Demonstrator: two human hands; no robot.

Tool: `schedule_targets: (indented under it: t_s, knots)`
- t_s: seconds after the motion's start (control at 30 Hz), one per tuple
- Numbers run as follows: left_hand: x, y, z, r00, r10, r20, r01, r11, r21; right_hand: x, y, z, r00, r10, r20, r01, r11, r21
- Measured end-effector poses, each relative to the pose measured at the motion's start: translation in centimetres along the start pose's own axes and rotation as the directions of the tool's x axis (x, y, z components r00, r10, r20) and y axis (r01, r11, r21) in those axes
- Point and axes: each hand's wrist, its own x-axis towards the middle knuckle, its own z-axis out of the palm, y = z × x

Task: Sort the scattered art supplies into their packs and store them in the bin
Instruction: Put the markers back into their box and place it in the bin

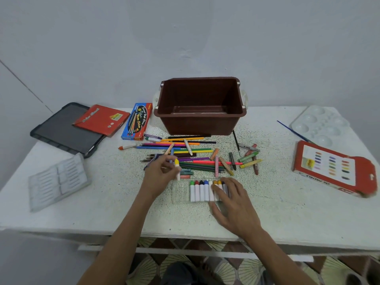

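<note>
In the head view, the person is leaning over a white speckled desk. The left hand is hovering just above the desk with its fingers curled round a yellow-tipped crayon, pinching it near the tip so that its white body is pointing down toward the clear crayon tray. The right hand is lying flat with its fingers spread and straight, pressing on the right end of that tray and gripping nothing. Inside the tray a row of crayons is standing side by side, tips away from the person, while the slots at the tray's left end are showing bare plastic.

Just beyond the tray, a heap of coloured pencils is sprawling across the middle of the desk, and several loose crayons are lying to its right. The brown bin is sitting upright behind the heap, at the far edge of the desk.

At the left, a blue watercolour box is lying beside a red pack that is resting on a black lid, and a second clear tray is sitting nearer the person. At the right, a white palette and a blue paintbrush are lying near the far corner, with a red oil pastels box nearer.
</note>
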Motion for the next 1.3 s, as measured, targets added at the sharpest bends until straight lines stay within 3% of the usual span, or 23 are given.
schedule_targets:
  t_s: [0.33,0.57,1.0,1.3]
  knots:
    - [-2.6,-2.3,3.0,1.0,0.009,0.028,-0.015,0.976,0.216,0.0,-0.1,-0.1,1.0,0.013,0.013,-0.013,1.0,-0.014]
    - [-3.0,-2.9,3.6,0.988,0.144,0.056,-0.154,0.881,0.448,0.1,-0.2,-0.2,1.0,0.012,0.01,-0.011,1.0,-0.018]
    - [-4.0,-4.7,5.1,0.94,0.339,-0.032,-0.271,0.802,0.532,0.1,-0.1,-0.1,1.0,0.012,0.008,-0.011,1.0,-0.023]
    - [-4.1,-5.7,5.4,0.932,0.362,-0.017,-0.315,0.833,0.454,0.0,-0.1,-0.2,1.0,0.007,0.002,-0.007,1.0,-0.02]
